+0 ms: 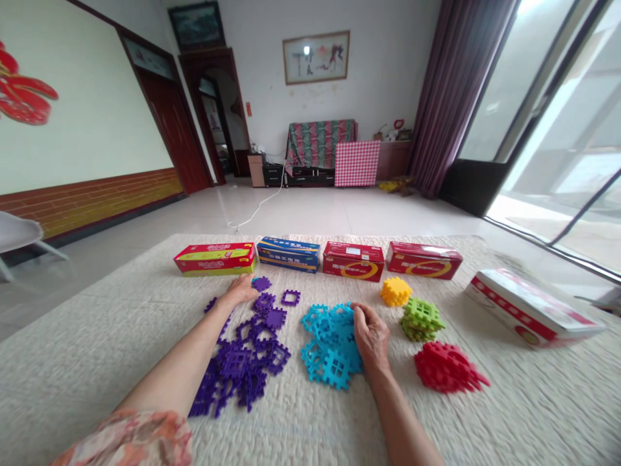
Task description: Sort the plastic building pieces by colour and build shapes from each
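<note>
My left hand (241,289) reaches past the purple pile, its fingers drawn together at a light-blue interlocking building piece (253,279); only a sliver of that piece shows beside a purple square piece (262,283). Below it spreads a loose heap of purple building pieces (237,362), some solid and some with open frames. My right hand (372,333) is closed at the right side of a light-blue pile of building pieces (334,369), thumb and fingers pinching a light-blue piece (350,309) at the pile's upper edge. The fingers partly hide what they hold.
Yellow (396,292), green (421,319) and red building pieces (449,367) form separate piles on the right. Behind stand a red-and-yellow box (216,259), a blue box (288,254) and two red boxes (353,261). A white-and-red box (531,307) lies far right on the quilted cover (301,427).
</note>
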Action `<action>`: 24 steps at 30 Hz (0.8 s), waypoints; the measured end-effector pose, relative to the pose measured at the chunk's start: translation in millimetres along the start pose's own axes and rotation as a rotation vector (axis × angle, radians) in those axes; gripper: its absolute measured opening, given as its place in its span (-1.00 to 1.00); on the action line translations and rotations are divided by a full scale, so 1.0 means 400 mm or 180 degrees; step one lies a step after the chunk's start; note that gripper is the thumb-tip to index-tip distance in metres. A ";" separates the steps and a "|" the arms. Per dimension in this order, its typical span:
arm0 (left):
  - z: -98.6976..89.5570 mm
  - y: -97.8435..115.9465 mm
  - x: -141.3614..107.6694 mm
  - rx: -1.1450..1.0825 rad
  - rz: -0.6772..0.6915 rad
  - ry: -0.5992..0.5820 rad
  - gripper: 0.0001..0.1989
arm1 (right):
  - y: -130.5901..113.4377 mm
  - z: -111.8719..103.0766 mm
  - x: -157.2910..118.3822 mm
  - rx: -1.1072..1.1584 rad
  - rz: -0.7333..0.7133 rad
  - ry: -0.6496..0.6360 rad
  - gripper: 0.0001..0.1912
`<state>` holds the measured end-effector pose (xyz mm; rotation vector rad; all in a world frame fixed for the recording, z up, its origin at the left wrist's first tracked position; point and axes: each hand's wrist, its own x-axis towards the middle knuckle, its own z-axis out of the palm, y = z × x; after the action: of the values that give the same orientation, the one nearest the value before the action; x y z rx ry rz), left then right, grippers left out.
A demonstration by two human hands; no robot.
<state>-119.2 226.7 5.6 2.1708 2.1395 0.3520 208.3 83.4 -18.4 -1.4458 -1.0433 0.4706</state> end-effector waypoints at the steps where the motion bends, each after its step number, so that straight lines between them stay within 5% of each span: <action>1: 0.004 -0.003 0.001 0.0037 0.0016 -0.0045 -0.45 | 0.001 0.000 0.001 -0.0006 -0.0013 0.0003 -0.55; 6: -0.013 0.001 -0.017 0.0252 0.0065 -0.0216 -0.52 | 0.004 0.000 0.002 -0.0055 0.0015 -0.0020 -0.54; 11: -0.084 0.034 -0.076 0.0820 -0.0392 0.0186 -0.68 | 0.002 0.000 0.001 0.0018 0.0005 -0.0003 -0.57; 15: -0.106 0.123 -0.145 0.0137 0.0079 0.0533 -0.65 | -0.001 -0.001 0.002 0.0013 0.0033 0.0002 -0.57; 21: -0.012 0.329 -0.268 -0.1220 0.0880 0.0204 -0.56 | -0.002 -0.010 -0.005 0.0131 -0.0009 0.0122 -0.54; 24: 0.041 0.361 -0.279 -0.1260 0.1199 0.0223 -0.58 | 0.006 -0.019 -0.019 0.0113 -0.0038 0.0172 -0.54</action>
<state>25.1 113.7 7.7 2.3238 1.5066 0.8080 211.0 73.2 -21.3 -1.4129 -0.9953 0.4370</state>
